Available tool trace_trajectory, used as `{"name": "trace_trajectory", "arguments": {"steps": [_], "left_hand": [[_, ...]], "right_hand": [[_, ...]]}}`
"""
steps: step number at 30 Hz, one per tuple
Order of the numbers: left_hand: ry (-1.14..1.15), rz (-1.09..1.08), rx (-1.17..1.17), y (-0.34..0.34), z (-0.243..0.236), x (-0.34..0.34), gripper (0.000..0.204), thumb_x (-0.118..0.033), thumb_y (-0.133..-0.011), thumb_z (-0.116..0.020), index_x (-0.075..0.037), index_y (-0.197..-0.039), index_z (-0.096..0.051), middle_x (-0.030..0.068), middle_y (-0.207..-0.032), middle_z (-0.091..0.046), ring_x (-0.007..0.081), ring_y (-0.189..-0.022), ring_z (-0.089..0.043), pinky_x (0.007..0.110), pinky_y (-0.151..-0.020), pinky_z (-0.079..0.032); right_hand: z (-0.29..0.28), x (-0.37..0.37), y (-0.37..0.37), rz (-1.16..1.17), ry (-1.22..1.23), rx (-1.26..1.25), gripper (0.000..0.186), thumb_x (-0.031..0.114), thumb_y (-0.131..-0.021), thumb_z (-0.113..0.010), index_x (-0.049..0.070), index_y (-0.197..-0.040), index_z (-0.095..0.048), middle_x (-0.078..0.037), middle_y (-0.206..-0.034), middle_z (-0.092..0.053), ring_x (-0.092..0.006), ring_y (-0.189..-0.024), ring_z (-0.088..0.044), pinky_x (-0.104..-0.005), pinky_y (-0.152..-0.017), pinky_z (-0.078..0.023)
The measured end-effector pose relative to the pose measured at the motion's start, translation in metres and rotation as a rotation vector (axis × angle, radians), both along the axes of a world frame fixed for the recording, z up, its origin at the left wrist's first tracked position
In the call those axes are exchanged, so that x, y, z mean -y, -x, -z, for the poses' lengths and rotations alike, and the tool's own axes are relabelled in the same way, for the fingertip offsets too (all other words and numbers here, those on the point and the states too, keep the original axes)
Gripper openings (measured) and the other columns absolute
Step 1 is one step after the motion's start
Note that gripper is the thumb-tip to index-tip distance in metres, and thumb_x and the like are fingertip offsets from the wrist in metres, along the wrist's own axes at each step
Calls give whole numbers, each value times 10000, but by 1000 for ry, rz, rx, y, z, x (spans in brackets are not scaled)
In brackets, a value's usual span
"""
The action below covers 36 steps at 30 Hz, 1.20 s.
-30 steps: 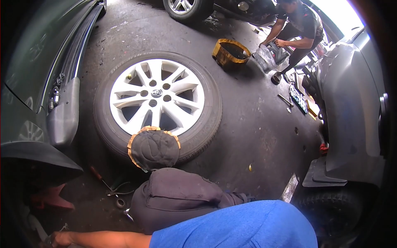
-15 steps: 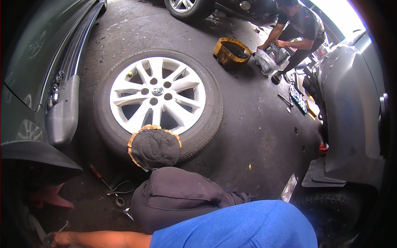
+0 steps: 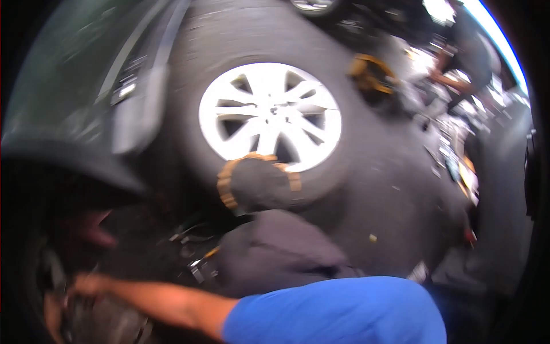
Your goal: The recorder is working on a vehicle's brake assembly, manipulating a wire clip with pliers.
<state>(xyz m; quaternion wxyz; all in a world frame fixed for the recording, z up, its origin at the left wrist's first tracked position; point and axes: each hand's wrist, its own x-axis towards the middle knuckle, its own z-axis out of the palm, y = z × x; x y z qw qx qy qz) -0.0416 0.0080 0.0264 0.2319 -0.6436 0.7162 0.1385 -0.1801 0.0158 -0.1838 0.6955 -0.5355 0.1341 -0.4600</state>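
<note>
My right arm in a blue sleeve crosses the lower view leftward. My right hand (image 3: pixel 89 284) is at the lower left, blurred, near dark parts under the green car (image 3: pixel 69 97); its grip is unclear. My left hand (image 3: pixel 53 312) is only partly visible at the far lower-left edge, its fingers smeared. My bent leg in dark trousers (image 3: pixel 275 241) is in front of a tyre with a silver alloy rim (image 3: pixel 312 143) lying flat. A round dark pad (image 3: pixel 258 183) with a ragged orange edge rests on the tyre. Small blurred tools (image 3: pixel 197 269) lie beside my leg.
At upper right a co-worker (image 3: pixel 470 63) bends over bagged items and parts, beside a yellow container (image 3: pixel 358 71). A grey car body (image 3: pixel 498 189) lines the right. Another wheel (image 3: pixel 312 8) is at the top, and a red stand (image 3: pixel 91 229) sits at left.
The view has swung and blurred, shifting the tyre right and up in the picture. My left hand and more of the dark parts near my right hand now show at lower left.
</note>
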Motion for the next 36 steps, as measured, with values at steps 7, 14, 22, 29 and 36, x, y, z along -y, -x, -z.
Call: {"name": "trace_trajectory", "arguments": {"steps": [7, 14, 22, 29, 36], "left_hand": [[-125, -18, -189, -56, 23, 29, 316, -319, -952, -661, -10, -929, -728, 81, -823, -717, 172, -733, -654, 350, -693, -531], [-203, -224, -333, -41, 23, 29, 289, -284, -1010, -604, -25, -987, -731, 43, -812, -691, 132, -729, -633, 317, -642, -540], [-118, -4, -3, -39, 41, 48, 354, -370, -937, -684, -25, -972, -755, 71, -915, -742, 179, -791, -674, 400, -685, -561], [-316, -278, -222, -48, 42, 47, 185, -228, -970, -642, -87, -1047, -736, 11, -1014, -735, 139, -886, -696, 341, -790, -569], [-117, -47, -74, -47, 33, 34, 216, -258, -818, -700, -121, -959, -788, 22, -779, -693, 128, -674, -600, 349, -565, -520]], "right_hand": [[6, 15, -23, -145, -340, 151, 303, 203, -975, -626, 43, -1232, -650, -102, -1137, -693, -208, -934, -699, -363, -763, -587], [-13, 13, -16, -222, -470, 56, 287, 282, -989, -637, 71, -1178, -673, -46, -1095, -726, -151, -904, -674, -324, -811, -542], [-4, 42, -30, -332, -122, -74, 419, 380, -1031, -511, 121, -1338, -629, 17, -1202, -716, -55, -953, -624, -240, -820, -431], [4, 54, -43, -325, -246, -152, 362, 344, -999, -588, 118, -1268, -673, 35, -1123, -730, -18, -910, -629, -169, -674, -354], [-20, 29, -28, -333, -321, -77, 389, 251, -888, -739, 54, -1218, -679, -53, -1179, -726, -173, -1008, -677, -328, -926, -506]]}}
